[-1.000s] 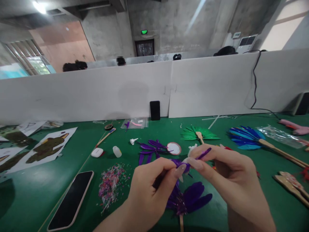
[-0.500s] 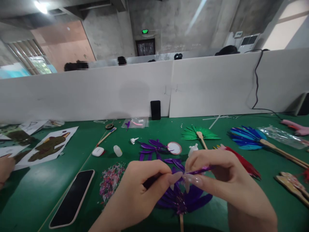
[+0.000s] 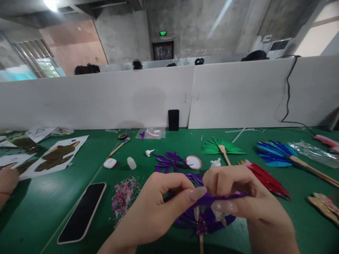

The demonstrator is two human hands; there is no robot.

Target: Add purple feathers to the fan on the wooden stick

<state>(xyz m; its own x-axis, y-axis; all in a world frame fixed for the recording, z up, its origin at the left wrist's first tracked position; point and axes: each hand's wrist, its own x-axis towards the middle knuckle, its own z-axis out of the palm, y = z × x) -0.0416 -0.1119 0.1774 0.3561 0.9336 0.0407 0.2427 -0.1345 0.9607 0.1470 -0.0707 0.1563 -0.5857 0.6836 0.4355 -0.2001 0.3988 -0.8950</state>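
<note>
Between both hands a purple feather (image 3: 209, 200) is stretched sideways, pinched by thumbs and fingers. My left hand (image 3: 161, 204) grips its left end, and my right hand (image 3: 246, 201) grips it farther right, where the thin end sticks out toward the palm. Just below lies a purple feather fan (image 3: 217, 222) with a wooden handle (image 3: 201, 243) pointing toward me, partly hidden by my fingers. Behind my hands more loose purple feathers (image 3: 172, 160) lie beside a round white lid-like disc (image 3: 194, 162). A small white bottle (image 3: 215, 162) stands behind my right hand.
A phone (image 3: 82, 213) and a heap of coloured flakes (image 3: 124, 197) lie left. Green (image 3: 222, 146) and blue (image 3: 275, 153) feather fans and red feathers (image 3: 270, 178) lie right. Another person's hand (image 3: 7, 181) is at far left. A white partition (image 3: 119, 102) bounds the table behind.
My fingertips have moved apart, and more of the purple feather shows between them. My right hand has shifted slightly right. The whole view has moved a little.
</note>
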